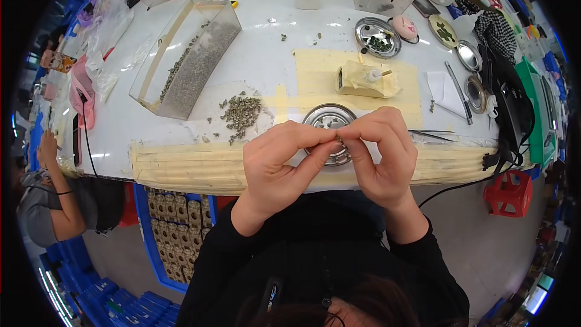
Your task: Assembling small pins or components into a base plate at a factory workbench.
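Fingertip to fingertip, a tiny piece above the dish

The white tabletop (254,54) is the widest thing here, edged toward the person by a long padded cream strip (193,166). The bare left hand (278,160) and bare right hand (384,154) come in over that strip from opposite sides. On each, thumb and forefinger are pinched, and the two pairs of tips meet in the middle. Seen from above, they overlap a round, shiny metal dish (331,113) with small bits inside; the height between tips and dish cannot be judged.

Beyond the left hand and off to its left lies a loose pile of small greenish-grey pieces (242,112); the left is the nearer hand to it.

Smallest of all is the small dark greenish piece (340,140) caught where the pinches meet, just under the forefinger tips. Neither hand is clearly nearer; it sits between them. Its long axis is too small to tell.
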The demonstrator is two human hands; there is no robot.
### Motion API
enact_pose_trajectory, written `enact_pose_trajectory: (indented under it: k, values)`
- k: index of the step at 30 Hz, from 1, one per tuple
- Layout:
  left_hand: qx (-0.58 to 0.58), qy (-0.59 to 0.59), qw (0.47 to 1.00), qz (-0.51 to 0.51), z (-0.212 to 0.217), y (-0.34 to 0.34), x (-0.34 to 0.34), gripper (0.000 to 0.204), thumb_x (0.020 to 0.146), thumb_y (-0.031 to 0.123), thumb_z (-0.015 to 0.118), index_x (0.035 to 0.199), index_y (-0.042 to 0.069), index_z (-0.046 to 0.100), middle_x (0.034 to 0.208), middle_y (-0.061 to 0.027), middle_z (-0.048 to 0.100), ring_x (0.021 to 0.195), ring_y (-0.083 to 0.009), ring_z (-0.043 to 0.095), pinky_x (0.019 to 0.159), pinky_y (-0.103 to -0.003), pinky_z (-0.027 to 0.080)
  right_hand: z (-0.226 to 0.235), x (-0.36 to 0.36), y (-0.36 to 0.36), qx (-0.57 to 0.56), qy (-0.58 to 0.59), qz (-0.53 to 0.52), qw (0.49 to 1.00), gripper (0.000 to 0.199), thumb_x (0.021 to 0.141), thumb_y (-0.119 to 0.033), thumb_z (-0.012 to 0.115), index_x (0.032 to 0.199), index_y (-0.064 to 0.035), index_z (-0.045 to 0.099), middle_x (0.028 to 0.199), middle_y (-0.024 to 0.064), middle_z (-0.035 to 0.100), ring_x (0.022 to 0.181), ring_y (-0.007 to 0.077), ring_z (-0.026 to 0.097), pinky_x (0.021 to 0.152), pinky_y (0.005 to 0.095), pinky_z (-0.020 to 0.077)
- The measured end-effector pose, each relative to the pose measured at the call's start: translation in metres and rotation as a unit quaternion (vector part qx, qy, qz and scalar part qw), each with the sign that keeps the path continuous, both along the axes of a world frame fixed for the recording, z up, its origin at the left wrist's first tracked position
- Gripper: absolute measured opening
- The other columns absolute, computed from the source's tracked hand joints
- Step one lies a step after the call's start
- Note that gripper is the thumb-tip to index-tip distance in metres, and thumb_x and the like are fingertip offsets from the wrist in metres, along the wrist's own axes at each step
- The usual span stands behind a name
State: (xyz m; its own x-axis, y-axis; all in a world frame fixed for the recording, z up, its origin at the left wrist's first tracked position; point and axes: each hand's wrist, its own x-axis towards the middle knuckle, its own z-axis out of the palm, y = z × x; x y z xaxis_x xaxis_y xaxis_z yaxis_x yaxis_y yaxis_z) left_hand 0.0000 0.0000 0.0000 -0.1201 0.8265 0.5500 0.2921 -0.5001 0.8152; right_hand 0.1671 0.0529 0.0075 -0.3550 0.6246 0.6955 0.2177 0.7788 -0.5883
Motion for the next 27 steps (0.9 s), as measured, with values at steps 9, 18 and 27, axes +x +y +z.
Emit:
enact_pose_trajectory:
  k: [9, 18, 27]
  values:
    - [0.04, 0.022, 0.997, 0.066, -0.001, 0.002, 0.002, 0.019, 0.076, -0.007, 0.076, 0.094, -0.001, 0.073, 0.08, -0.0092, 0.071, 0.065, -0.0168, 0.065, 0.06, -0.027, 0.05, 0.0, -0.006, -0.003, 0.018, 0.007, -0.01, 1.0, 0.025, 0.075, 0.004, 0.075, 0.097, -0.0062, 0.073, 0.086, 0.0046, 0.066, 0.075, 0.0217, 0.059, 0.067, 0.0321, 0.0427]
    - [0.05, 0.092, 0.989, 0.101, -0.002, 0.005, 0.006, 0.017, 0.077, -0.007, 0.075, 0.092, -0.001, 0.071, 0.08, -0.0103, 0.07, 0.067, -0.0209, 0.065, 0.061, -0.029, 0.049, 0.025, 0.028, 0.04, 0.048, -0.056, -0.206, 0.976, 0.016, 0.08, -0.004, 0.075, 0.096, -0.007, 0.073, 0.082, 0.0045, 0.064, 0.076, 0.0223, 0.058, 0.069, 0.0338, 0.0431]
    - [0.042, 0.097, 0.99, 0.096, -0.001, 0.006, 0.007, 0.016, 0.078, -0.007, 0.075, 0.092, -0.001, 0.071, 0.081, -0.0105, 0.07, 0.067, -0.0219, 0.064, 0.06, -0.029, 0.049, 0.019, 0.024, 0.056, 0.043, -0.092, -0.182, 0.978, 0.006, 0.082, -0.006, 0.074, 0.086, -0.0059, 0.071, 0.08, 0.0037, 0.065, 0.073, 0.0221, 0.058, 0.067, 0.0346, 0.043]
